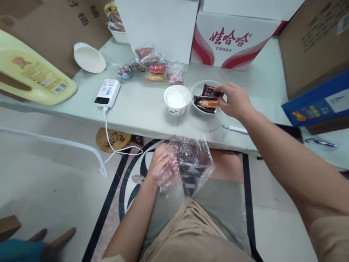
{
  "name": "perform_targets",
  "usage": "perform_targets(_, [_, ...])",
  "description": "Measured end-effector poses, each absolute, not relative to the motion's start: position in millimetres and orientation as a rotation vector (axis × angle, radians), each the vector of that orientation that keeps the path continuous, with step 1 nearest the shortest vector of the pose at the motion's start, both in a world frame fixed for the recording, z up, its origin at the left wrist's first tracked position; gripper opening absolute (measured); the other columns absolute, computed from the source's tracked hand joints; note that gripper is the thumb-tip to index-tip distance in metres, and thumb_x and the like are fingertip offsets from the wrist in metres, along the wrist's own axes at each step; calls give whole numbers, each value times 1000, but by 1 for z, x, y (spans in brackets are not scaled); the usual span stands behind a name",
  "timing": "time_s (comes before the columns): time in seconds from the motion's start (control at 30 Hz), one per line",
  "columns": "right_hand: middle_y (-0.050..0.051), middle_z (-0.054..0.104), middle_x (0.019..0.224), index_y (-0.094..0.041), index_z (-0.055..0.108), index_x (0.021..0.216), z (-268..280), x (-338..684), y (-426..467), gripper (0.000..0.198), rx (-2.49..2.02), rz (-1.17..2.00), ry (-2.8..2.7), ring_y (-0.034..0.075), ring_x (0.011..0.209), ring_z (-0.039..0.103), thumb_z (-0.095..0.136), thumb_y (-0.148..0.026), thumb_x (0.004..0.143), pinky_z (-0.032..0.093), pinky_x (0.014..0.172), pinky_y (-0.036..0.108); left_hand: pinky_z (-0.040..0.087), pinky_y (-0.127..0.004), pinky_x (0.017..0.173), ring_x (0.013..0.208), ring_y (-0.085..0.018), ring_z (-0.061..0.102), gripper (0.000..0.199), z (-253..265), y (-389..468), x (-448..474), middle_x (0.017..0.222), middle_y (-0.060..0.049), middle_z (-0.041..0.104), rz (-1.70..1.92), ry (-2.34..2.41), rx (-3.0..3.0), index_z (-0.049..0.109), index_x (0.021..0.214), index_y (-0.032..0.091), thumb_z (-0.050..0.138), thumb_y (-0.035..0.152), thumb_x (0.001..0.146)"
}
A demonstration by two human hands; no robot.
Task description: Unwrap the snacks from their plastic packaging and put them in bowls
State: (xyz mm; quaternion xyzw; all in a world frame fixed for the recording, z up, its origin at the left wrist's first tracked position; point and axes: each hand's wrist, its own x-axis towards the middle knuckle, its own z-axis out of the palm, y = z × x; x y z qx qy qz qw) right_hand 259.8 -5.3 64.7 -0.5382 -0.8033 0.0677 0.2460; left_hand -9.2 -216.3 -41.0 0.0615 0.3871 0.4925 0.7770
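My left hand (163, 168) is closed around a crumpled clear plastic bag (200, 171), held over my lap below the table edge. At the table, my right hand (235, 99) reaches into a white bowl (196, 84) from the right. Its fingers pinch the end of a dark brown wrapped snack (209, 90) in that bowl. Beside this lie other brown packets and an orange-and-clear wrapped snack (209, 104), close to my thumb. Just left of the bowl stands a white paper cup (177, 109) with something whitish inside, which I cannot make out.
Several wrapped snacks (156, 69) lie behind the cup. A white power bank (108, 92) trails a cable over the table edge. Around these are a yellow jug (32, 69), a tilted white bowl (89, 58), a white-red carton (231, 43), a blue box (319, 103) and a pen (235, 129).
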Motion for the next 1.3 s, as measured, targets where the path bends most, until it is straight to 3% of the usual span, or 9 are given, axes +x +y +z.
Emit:
perform_targets(0.17, [8, 70, 107, -25, 65, 106, 52, 257, -115, 21, -1378, 540, -1687, 26, 105, 65, 56, -33, 89, 51, 96, 46, 49, -22, 54, 57, -12, 59, 28, -41, -219, -8, 63, 0, 60, 1044, 823, 218, 61, 74, 15, 84, 29, 69])
perform_targets(0.3, [9, 65, 127, -34, 52, 129, 6, 246, -215, 55, -1605, 1225, -1059, 25, 110, 66, 74, -43, 80, 59, 83, 39, 50, -23, 56, 59, -13, 61, 24, -45, -221, -5, 66, -2, 64, 1046, 829, 297, 63, 75, 15, 81, 30, 71])
perform_targets(0.43, [5, 73, 95, -25, 55, 118, -23, 231, -256, 61, -1544, 1621, -615, 19, 76, 69, 84, -43, 67, 58, 66, 32, 51, -26, 58, 60, -15, 63, 20, -45, -223, -1, 68, -4, 66, 999, 812, 330, 65, 75, 13, 75, 30, 73])
perform_targets(0.63, [-6, 61, 63, -23, 54, 84, -8, 244, -257, 28, -1521, 1267, -680, 9, 47, 49, 76, -34, 70, 36, 42, 20, 55, -29, 67, 73, -21, 72, 21, -28, -226, -2, 76, -8, 73, 994, 1012, 365, 70, 87, 13, 69, 29, 74])
perform_targets(0.8, [-6, 57, 56, -24, 49, 75, -2, 250, -265, 33, -1495, 1264, -751, 11, 47, 51, 78, -38, 69, 36, 44, 21, 57, -30, 73, 93, -24, 72, 50, -13, -233, -1, 108, -10, 74, 1005, 1006, 456, 70, 106, 19, 85, 24, 59])
perform_targets(0.93, [0, 65, 68, -22, 47, 63, -7, 245, -268, 45, -1489, 1291, -716, 15, 65, 61, 83, -49, 66, 49, 57, 25, 37, -17, 42, 49, -11, 57, 29, -10, -234, 13, 62, -3, 67, 966, 1231, 635, 70, 76, 15, 85, 37, 66])
perform_targets(1.0, [1, 69, 76, -22, 47, 61, -10, 244, -267, 49, -1452, 1310, -605, 16, 71, 64, 85, -53, 63, 52, 60, 27, 26, -17, 35, 37, -7, 44, 39, -9, -233, 19, 47, 0, 56, 1061, 1324, 677, 63, 61, 14, 77, 48, 75])
perform_targets(1.2, [-5, 64, 67, -23, 49, 73, -12, 246, -262, 52, -1466, 1295, -346, 7, 43, 47, 83, -60, 61, 29, 36, 19, 22, -18, 29, 28, -8, 43, 46, -2, -227, 16, 48, -3, 63, 914, 1351, 543, 61, 62, 15, 67, 57, 80])
perform_targets(1.3, [-5, 60, 61, -23, 60, 84, -12, 246, -260, 50, -1376, 1467, -409, 9, 46, 48, 83, -60, 60, 36, 41, 21, 23, -19, 27, 27, -10, 47, 56, -5, -226, 8, 50, -7, 65, 725, 1258, 454, 64, 65, 14, 58, 67, 82])
